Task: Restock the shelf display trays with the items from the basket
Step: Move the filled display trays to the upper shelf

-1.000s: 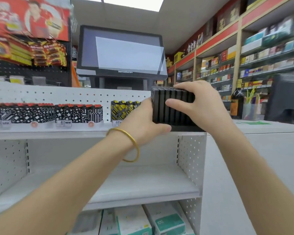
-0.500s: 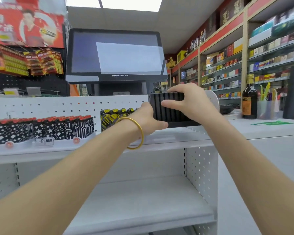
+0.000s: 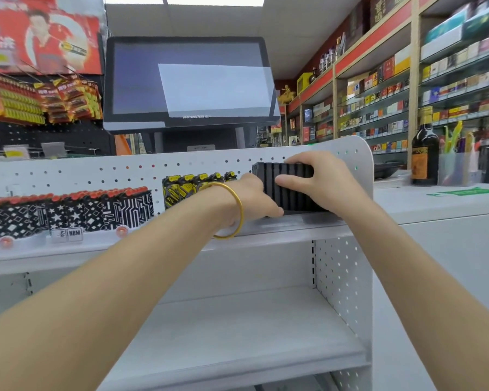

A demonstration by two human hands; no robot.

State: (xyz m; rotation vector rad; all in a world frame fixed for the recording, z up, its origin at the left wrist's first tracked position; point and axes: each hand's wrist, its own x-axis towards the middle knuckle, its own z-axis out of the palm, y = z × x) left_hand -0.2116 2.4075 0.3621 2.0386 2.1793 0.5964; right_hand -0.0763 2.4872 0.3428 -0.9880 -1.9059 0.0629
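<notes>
Both arms outstretched | left hand point(image 3: 250, 197), right hand point(image 3: 323, 183) clasp black tray point(image 3: 294, 198) | on shelf point(image 3: 291, 224)

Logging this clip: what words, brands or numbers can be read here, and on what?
"RONSING": monitor, lower bezel.
"NBM": price tag on the top shelf front edge.
"25%": yellow pack on that shelf.
No text seen on the black tray.
Too blurred or small to read: red poster, dark bottle label, wall-shelf packs.
</notes>
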